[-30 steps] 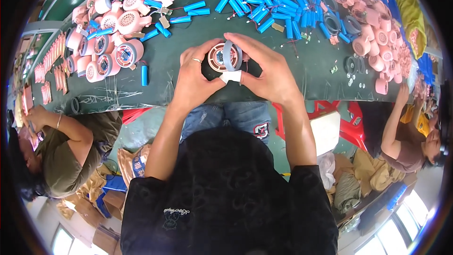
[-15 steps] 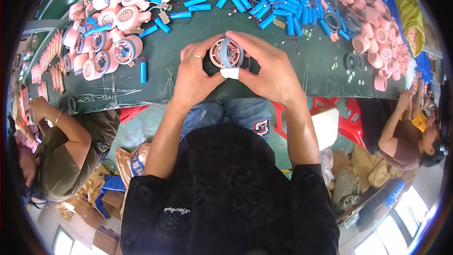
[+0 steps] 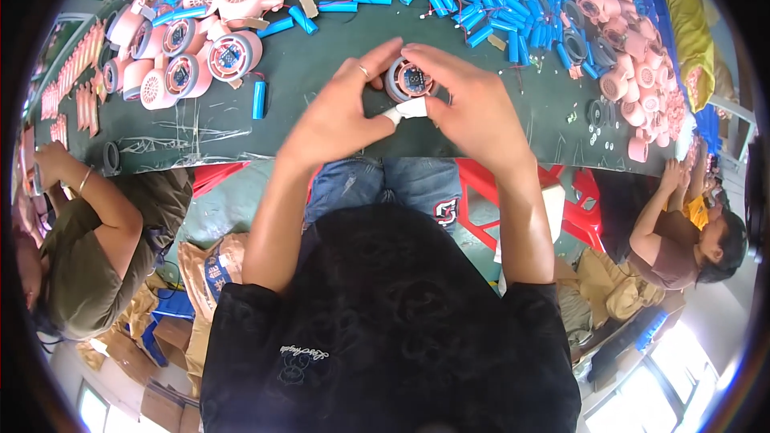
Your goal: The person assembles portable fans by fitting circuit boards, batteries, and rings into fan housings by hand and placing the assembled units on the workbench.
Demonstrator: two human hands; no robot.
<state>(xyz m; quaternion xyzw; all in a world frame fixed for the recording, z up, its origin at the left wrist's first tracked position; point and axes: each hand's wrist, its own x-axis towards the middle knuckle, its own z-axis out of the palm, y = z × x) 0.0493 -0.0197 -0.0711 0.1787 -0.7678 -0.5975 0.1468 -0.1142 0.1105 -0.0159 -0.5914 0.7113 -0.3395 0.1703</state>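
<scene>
Over the table's near middle, a round pink fan housing (image 3: 414, 78) faces up between my hands, with a dark circuit board inside. A grey ring (image 3: 391, 84) lies around its rim; my fingers cover part of it. My left hand (image 3: 341, 116), a ring on one finger, curls around the housing's left side. From the right, my right hand (image 3: 479, 112) grips it, fingers wrapped over the far edge. White wrapping (image 3: 413, 107) shows at the thumb tips, against the near rim.
Pink fan housings (image 3: 241, 0) are heaped at the left. Blue wired battery cells (image 3: 481, 0) lie scattered at the far middle. More pink parts (image 3: 634, 72) and loose grey rings (image 3: 597, 112) are on the right. A person (image 3: 96, 248) sits at left, another (image 3: 682, 232) at right.
The grey ring stood tilted across the housing's face; now it lies around the rim. My hands and the housing have shifted slightly right and away in the picture.
</scene>
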